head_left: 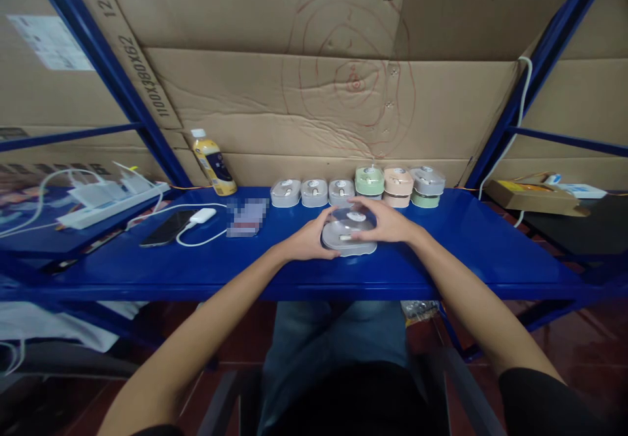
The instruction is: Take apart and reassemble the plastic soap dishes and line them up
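A grey lidded container [338, 225] with a clear top and a round label sits near the middle of the blue table. My left hand [311, 236] wraps its left side, thumb toward the front. Over its right side my right hand [385, 221] is curved, with fingers across the clear lid. Behind it stands a row of similar small containers: grey ones [285, 192] on the left, then stacked pairs with a green one [369, 179], a peach one [397, 181] and a grey one over green [426, 199].
On the left lie a phone [167, 228], a white charger with cable [203, 216], a blurred-out item [248, 218] and a power strip [112, 205]. A yellow drink bottle [214, 164] stands by the cardboard backing [235, 95]. An open cardboard box [534, 198] is at right.
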